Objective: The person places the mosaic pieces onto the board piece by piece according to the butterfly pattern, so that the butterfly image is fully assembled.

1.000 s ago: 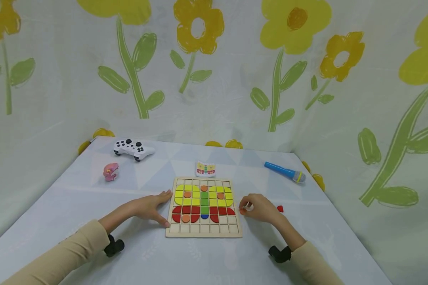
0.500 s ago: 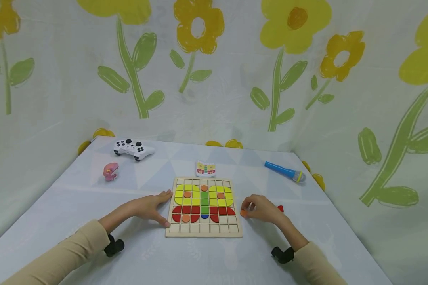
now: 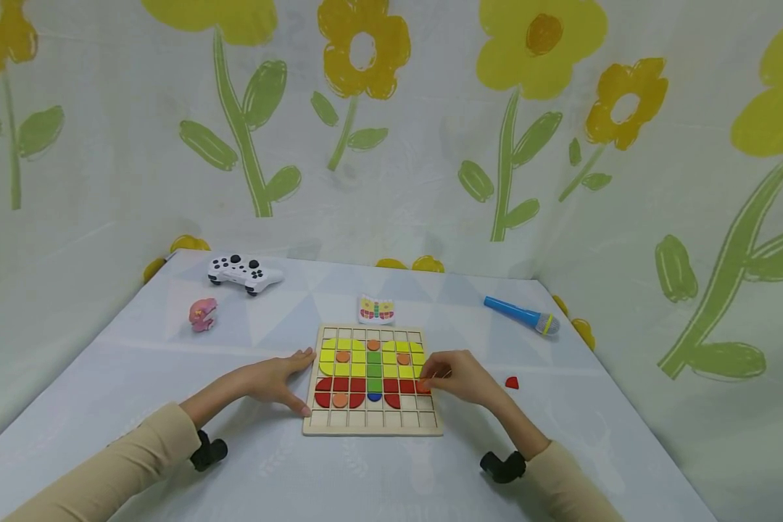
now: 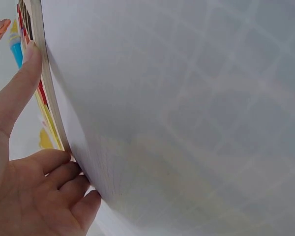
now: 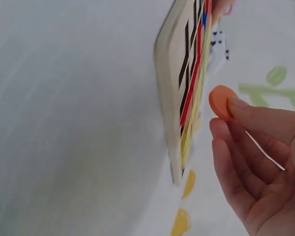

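Note:
A wooden grid board lies flat on the table, bearing yellow, red, green, blue and orange pieces set out like a butterfly. My left hand rests at its left edge; in the left wrist view the thumb touches the rim and the other fingers lie by the side. Over the board's right side is my right hand, pinching an orange disc between thumb and fingertips. The disc is clear of the board in the right wrist view. Several cells at the lower right are bare.
A loose red quarter-round piece lies right of my right hand. Behind the board stands a small butterfly pattern card. Farther out are a white game controller, a pink toy and a blue toy microphone.
My right hand has carried the orange disc leftward from beside the board to over its right edge. The red loose piece now shows more fully. My left hand has stayed in place.

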Tool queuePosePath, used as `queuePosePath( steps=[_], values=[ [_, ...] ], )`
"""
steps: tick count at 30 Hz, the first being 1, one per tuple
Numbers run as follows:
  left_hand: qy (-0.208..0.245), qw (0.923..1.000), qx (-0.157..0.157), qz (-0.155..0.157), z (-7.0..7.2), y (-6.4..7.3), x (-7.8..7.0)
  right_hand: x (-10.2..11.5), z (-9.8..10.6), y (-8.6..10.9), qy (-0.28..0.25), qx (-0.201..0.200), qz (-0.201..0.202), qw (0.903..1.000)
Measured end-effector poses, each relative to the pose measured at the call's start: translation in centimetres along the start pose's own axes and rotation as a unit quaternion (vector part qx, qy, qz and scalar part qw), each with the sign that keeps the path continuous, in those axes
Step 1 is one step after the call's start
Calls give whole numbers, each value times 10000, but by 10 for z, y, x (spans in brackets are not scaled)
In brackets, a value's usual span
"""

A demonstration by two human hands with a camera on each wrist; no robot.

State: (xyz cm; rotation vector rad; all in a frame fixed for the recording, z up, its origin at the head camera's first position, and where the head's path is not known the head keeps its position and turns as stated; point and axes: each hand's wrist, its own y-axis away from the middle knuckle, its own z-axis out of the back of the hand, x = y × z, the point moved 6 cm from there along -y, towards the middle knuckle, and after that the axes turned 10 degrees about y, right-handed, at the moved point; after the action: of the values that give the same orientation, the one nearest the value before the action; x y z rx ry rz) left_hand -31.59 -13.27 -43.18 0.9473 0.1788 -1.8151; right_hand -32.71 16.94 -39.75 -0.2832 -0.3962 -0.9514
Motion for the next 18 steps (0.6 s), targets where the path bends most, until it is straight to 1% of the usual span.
queuePosePath(
  steps=[3, 6, 11, 18],
  values=[
    [-2, 10000, -2, 7, 0, 0, 1, 10, -8, -3, -133, 244, -1, 9996],
    [-4, 10000, -8, 7, 0, 0, 0, 17, -17, -5, -127, 459, 67, 9988],
    [-12, 10000, 1, -45, 0, 1, -2, 22, -23, -7, 173, 449, 123, 9988],
    [-64, 10000, -14, -36, 0, 0, -1, 26, -24, -5, 232, 447, 150, 9986]
  ],
)
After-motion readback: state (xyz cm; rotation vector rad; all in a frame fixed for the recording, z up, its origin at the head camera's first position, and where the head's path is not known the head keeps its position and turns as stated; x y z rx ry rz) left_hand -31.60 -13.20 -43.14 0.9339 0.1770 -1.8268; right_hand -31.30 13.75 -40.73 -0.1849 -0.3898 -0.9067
